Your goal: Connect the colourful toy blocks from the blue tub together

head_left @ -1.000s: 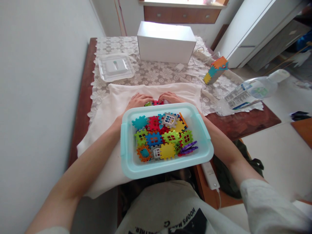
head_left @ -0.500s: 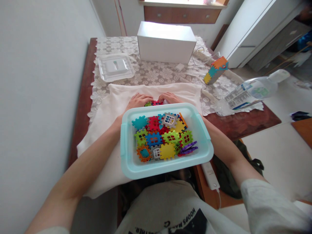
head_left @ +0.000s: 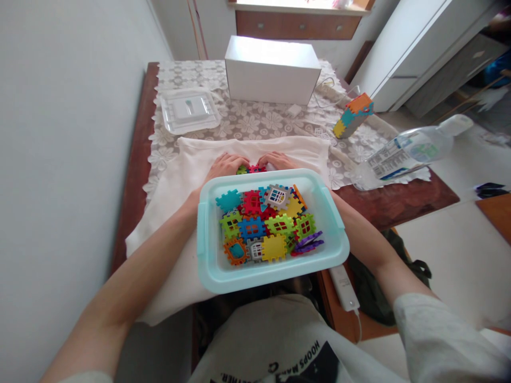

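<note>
Behind the far rim of a light blue plastic bin [head_left: 271, 280], my left hand [head_left: 227, 164] and my right hand [head_left: 276, 159] are curled around a small cluster of interlocking building tiles [head_left: 254, 168], with green and red parts showing. The bin's rim hides the lower part of the cluster and some of my fingers. Inside the bin lie many loose notched tiles in several colours, among them a yellow tile [head_left: 274, 248], a blue window tile [head_left: 252, 227] and purple pieces [head_left: 308, 243].
A white cloth [head_left: 159, 223] lies under my arms. Farther back are a clear plastic lid [head_left: 190, 110], a white box [head_left: 272, 74] and an assembled tile block [head_left: 354, 115]. A large clear bottle [head_left: 415, 151] lies at the right. A white power strip [head_left: 343, 287] sits below the bin.
Both hands have shifted very slightly to the left with the tile cluster. The bin and everything around it stay where they were.
</note>
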### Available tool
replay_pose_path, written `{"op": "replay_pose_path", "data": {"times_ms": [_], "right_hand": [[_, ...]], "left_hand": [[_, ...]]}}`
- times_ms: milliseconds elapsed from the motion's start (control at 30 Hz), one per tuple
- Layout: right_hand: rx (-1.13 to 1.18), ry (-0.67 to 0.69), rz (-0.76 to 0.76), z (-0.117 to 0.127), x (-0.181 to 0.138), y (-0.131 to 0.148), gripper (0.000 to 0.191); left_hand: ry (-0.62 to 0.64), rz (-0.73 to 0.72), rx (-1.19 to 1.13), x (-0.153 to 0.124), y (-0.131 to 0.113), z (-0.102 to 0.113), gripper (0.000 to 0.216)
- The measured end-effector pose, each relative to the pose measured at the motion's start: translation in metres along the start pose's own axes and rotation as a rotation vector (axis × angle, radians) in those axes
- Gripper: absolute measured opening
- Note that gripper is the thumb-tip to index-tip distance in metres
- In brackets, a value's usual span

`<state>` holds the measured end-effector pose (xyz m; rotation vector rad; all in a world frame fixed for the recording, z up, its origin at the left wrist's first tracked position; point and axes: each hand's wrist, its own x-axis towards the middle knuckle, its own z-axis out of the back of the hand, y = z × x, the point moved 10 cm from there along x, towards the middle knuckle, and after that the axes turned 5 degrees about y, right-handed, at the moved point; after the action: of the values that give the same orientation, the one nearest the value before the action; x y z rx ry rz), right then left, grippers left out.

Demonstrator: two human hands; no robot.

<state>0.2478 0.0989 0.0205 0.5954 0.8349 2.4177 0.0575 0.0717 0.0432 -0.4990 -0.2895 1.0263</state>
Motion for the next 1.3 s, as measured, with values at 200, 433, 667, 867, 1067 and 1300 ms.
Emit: {"op": "replay_pose_path", "data": {"times_ms": [200, 433, 667, 867, 1067, 1300], "right_hand": [[-0.017, 0.003, 0.017, 0.001, 0.001, 0.001, 0.03], [-0.061, 0.027, -0.012, 0.002, -0.001, 0.005, 0.027], [-0.122, 0.093, -0.022, 0.003, 0.001, 0.015, 0.027], [-0.132, 0.105, -0.112, 0.007, 0.001, 0.024, 0.029], [-0.129, 0.137, -0.057, 0.007, -0.001, 0.04, 0.033], [-0.15, 0.128, -0.099, 0.007, 0.001, 0.038, 0.031]], "left_hand": [[-0.017, 0.001, 0.001, -0.001, -0.002, 0.001, 0.036], [-0.021, -0.02, -0.012, 0.0, -0.002, 0.001, 0.04], [-0.012, 0.014, 0.012, -0.001, -0.002, 0.002, 0.042], [-0.028, 0.027, 0.026, -0.003, -0.005, 0.003, 0.039], [-0.031, 0.007, 0.033, -0.003, -0.006, 0.003, 0.043], [-0.043, -0.002, 0.025, -0.001, -0.005, 0.004, 0.043]]}}
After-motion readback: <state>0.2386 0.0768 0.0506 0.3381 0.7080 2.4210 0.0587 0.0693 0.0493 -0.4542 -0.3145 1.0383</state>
